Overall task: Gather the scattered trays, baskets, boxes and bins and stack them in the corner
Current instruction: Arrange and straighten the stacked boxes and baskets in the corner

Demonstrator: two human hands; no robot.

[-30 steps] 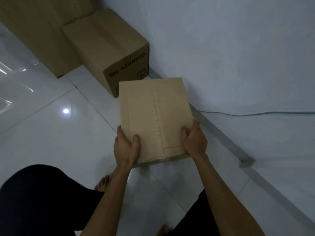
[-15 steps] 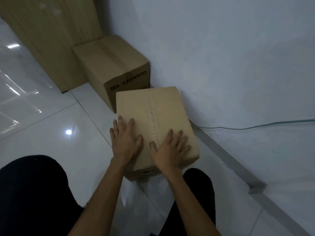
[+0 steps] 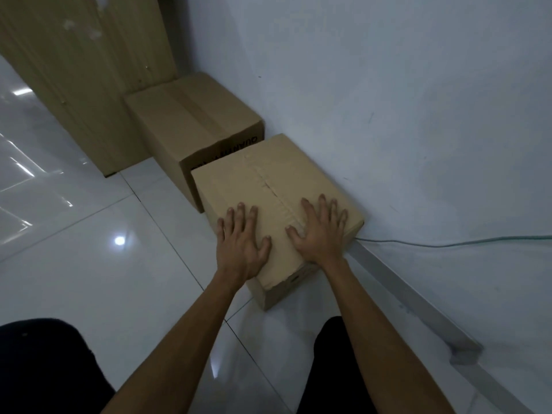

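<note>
My left hand [image 3: 242, 246] and right hand [image 3: 321, 231] both lie flat, palms down, fingers spread, no grip closed on anything, pressing the taped top of the near cardboard box [image 3: 268, 189]. Box sits on the floor [image 3: 89, 264], far side against the wall [image 3: 388, 100], far end touching a second cardboard box [image 3: 191, 121] printed QUANTITY, beside a wooden cabinet [image 3: 80, 70]. Open glossy tile to the left. Thin cable [image 3: 448, 242] runs along the wall base. Matte brown corrugated card, square edges.

Matt brown cardboard boxes [image 3: 268, 180] sit on glossy white floor tiles [image 3: 89, 264] beside a wood-grain cabinet [image 3: 89, 70].
</note>
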